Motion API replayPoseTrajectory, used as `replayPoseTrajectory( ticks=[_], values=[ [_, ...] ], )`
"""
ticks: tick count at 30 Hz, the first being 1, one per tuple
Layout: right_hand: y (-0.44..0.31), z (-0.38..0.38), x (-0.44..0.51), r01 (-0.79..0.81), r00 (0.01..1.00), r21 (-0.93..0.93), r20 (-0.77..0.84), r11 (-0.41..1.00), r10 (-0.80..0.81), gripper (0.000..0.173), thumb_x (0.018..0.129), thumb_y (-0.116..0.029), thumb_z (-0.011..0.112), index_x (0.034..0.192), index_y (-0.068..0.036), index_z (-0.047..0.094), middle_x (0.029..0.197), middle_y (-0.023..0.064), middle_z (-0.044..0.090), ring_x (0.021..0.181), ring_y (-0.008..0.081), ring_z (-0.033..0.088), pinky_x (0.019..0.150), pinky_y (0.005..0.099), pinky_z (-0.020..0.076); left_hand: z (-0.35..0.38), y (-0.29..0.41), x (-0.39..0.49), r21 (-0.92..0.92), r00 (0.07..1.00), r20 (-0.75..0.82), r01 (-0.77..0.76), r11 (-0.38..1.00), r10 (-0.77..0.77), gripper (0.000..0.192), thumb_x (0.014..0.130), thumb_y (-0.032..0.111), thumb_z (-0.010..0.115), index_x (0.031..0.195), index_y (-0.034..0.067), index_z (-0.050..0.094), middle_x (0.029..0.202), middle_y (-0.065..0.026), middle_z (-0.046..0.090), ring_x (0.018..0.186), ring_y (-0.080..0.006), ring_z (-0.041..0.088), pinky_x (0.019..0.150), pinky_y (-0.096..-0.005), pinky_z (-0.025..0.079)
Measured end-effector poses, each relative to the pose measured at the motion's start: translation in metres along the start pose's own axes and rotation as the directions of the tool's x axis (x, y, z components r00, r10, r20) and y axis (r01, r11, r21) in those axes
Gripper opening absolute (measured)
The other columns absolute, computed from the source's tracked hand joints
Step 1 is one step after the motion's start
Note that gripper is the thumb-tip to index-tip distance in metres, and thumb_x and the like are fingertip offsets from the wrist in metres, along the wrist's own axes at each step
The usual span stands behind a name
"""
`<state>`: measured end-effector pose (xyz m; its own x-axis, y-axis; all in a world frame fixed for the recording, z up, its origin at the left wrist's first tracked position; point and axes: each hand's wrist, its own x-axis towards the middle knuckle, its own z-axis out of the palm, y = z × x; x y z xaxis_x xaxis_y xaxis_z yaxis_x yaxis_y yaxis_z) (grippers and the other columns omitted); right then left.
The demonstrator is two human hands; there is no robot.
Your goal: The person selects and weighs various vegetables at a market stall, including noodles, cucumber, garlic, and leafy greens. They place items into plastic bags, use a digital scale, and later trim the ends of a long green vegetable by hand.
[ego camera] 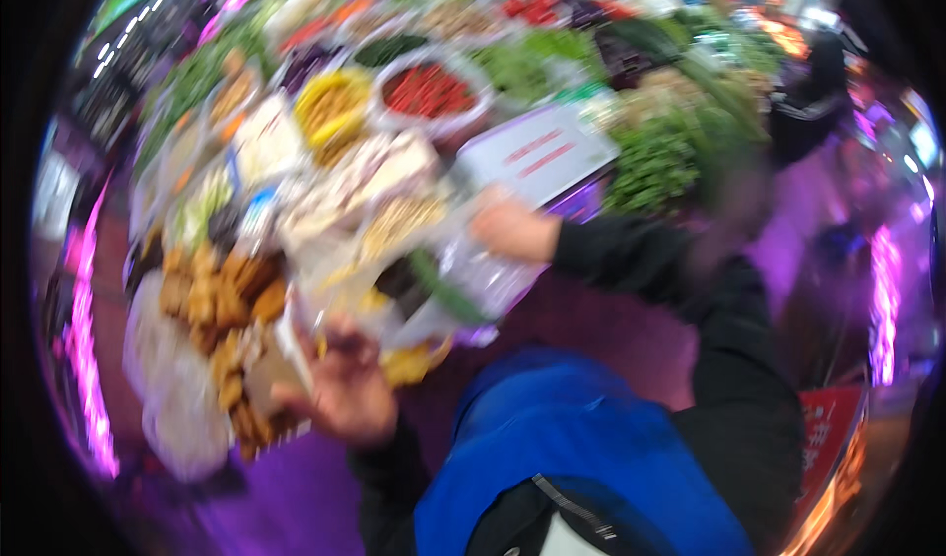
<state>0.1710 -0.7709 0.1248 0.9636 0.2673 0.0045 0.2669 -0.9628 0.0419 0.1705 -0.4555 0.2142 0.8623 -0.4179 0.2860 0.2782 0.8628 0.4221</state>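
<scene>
The whole view is blurred. My right hand [514, 225], in a dark sleeve, looks closed at a clear plastic bag [480, 268], just in front of a white sign [536, 153] bearing red writing. Something dark [406, 286] and a long green vegetable [443, 290] show through or beside the plastic. Lower left, my left hand [344, 382] has its palm turned up and fingers apart, with nothing visible in it. It is nearest to a tray edge [297, 342] and the brown tofu-like pieces [229, 290] beyond. Where its fingertips touch is too blurred to tell.
Heaped produce surrounds the hands: a bowl of red chillies [429, 94], a yellow-lined bowl [329, 113], leafy greens [654, 161] and pale blocks [369, 175]. White plastic bags [181, 401] hang at the left edge. A red sign [824, 438] stands at right.
</scene>
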Motion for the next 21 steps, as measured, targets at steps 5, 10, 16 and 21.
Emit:
replayPoseTrajectory(
  ticks=[5, 10, 16, 21],
  values=[
    [-0.008, -0.091, -0.030, 0.110, 0.989, -0.203, 0.116, 0.973, -0.088, 0.043, 0.082, -0.048, 0.064, 0.066, -0.008, 0.066, 0.062, 0.0096, 0.062, 0.067, 0.0279, 0.063, 0.068, 0.0393, 0.0469, 0.007, 0.012, 0.021, 0.233, 0.998, -0.044, -0.033, 0.972, 0.045, 0.110, 0.078, 0.083, 0.044, 0.152, 0.005, 0.019, 0.101, -0.0136, 0.059, 0.081, -0.0169, 0.045, 0.070, -0.0302, 0.038],
    [-0.030, -0.147, -0.053, 0.208, 0.967, -0.043, 0.158, 0.977, -0.199, 0.037, 0.076, -0.046, 0.069, 0.068, -0.010, 0.065, 0.067, 0.0070, 0.066, 0.072, 0.0252, 0.066, 0.072, 0.0365, 0.0466, 0.031, 0.026, 0.031, 0.149, 0.994, 0.081, -0.089, 0.985, 0.077, 0.117, 0.079, 0.070, 0.062, 0.154, 0.002, 0.004, 0.111, -0.0122, 0.049, 0.089, -0.0174, 0.046, 0.078, -0.0274, 0.036],
    [-0.017, -0.156, -0.110, 0.319, 0.924, 0.095, -0.254, 0.943, -0.287, 0.022, 0.074, -0.028, 0.066, 0.071, -0.011, 0.053, 0.067, 0.0029, 0.056, 0.071, 0.0219, 0.060, 0.072, 0.0340, 0.0443, 0.079, 0.031, 0.062, 0.376, 0.964, 0.265, -0.137, 0.917, 0.035, 0.119, 0.081, 0.068, 0.061, 0.149, -0.010, 0.003, 0.101, -0.0072, 0.045, 0.070, -0.0115, 0.038, 0.063, -0.0250, 0.033],
    [0.037, -0.148, -0.154, 0.260, 0.941, 0.178, -0.268, 0.949, -0.208, 0.018, 0.077, -0.019, 0.064, 0.072, -0.010, 0.049, 0.068, 0.0032, 0.052, 0.072, 0.0221, 0.057, 0.075, 0.0350, 0.0433, 0.111, -0.027, 0.113, 0.364, 0.982, 0.151, 0.055, 0.930, -0.117, 0.112, 0.086, 0.069, 0.053, 0.150, -0.008, 0.003, 0.100, -0.0099, 0.050, 0.069, -0.0134, 0.043, 0.061, -0.0254, 0.036]
  ],
)
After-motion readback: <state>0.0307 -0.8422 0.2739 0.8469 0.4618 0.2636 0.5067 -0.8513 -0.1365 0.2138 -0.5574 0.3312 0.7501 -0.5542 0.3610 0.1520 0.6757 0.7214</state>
